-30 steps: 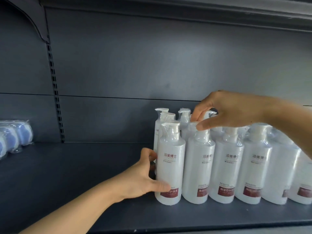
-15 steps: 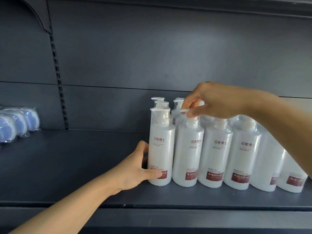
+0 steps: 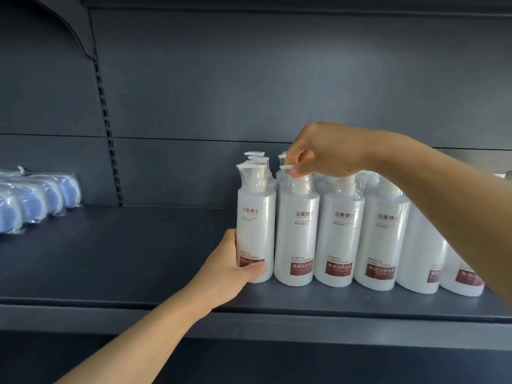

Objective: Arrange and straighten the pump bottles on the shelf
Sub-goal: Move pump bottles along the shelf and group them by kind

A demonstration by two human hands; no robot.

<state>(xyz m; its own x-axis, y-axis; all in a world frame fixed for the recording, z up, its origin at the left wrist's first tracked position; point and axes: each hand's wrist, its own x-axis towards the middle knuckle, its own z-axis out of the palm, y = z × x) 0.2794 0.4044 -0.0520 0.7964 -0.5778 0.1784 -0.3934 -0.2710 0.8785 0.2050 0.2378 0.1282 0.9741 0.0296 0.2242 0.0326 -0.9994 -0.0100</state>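
Observation:
Several white pump bottles with red labels, wrapped in clear film, stand in a front row on the dark shelf, with more behind them. My left hand grips the base of the leftmost front bottle, thumb across its red label. My right hand reaches in from the right and pinches the pump head of the second front bottle. The third bottle and fourth bottle stand upright to the right. My right forearm hides the tops of the far-right bottles.
Blue packets in clear wrap lie at the shelf's far left. Bare shelf lies between them and the bottles. A slotted upright runs up the back panel. The shelf's front lip runs below the bottles.
The view has drifted so the bottles sit lower-right. My left hand stays on the leftmost bottle's base. My right hand keeps its pinch on the second bottle's pump.

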